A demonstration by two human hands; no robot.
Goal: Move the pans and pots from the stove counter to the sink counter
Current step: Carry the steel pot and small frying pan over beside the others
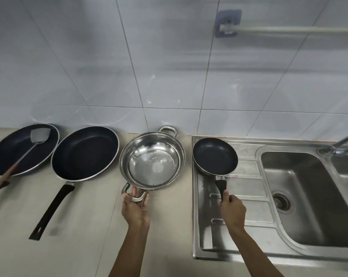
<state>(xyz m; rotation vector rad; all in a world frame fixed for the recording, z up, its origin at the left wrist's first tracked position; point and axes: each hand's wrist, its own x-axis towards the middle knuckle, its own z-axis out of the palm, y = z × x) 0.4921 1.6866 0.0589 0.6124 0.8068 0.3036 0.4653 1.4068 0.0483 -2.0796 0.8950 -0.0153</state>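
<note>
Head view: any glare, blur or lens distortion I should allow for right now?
Head view: wide-angle bending curves the tile lines and counter; wall and towel bar look smeared; glare patches on the steel pot and sink; both hands and pan handles stay readable.

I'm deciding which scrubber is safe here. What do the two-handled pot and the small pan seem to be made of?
The two-handled pot looks like polished stainless steel: mirror-bright, reflective inside. The small pan seems to be metal with a dark matte non-stick coating, a bare silvery rim and a black, probably plastic handle.
</note>
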